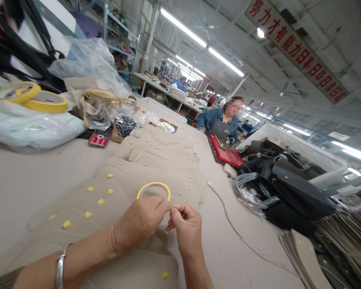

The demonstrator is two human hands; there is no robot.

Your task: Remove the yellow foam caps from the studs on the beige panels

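Observation:
My left hand is closed around the lower part of a roll of yellow tape, whose upper rim shows above the fingers. Thumb and fingers of my right hand are pinched together, touching the left fingertips. What lies in that pinch is too small to make out. Beneath both hands spread overlapping beige padded panels. Small yellow tape pieces dot the nearer panels, while small metal studs show on the farther ones.
More yellow tape rolls rest on a plastic-wrapped bundle at left, near a red-keyed phone. A cord crosses the table. Right are a black bag, a white bin and stacked panels. A co-worker sits beyond.

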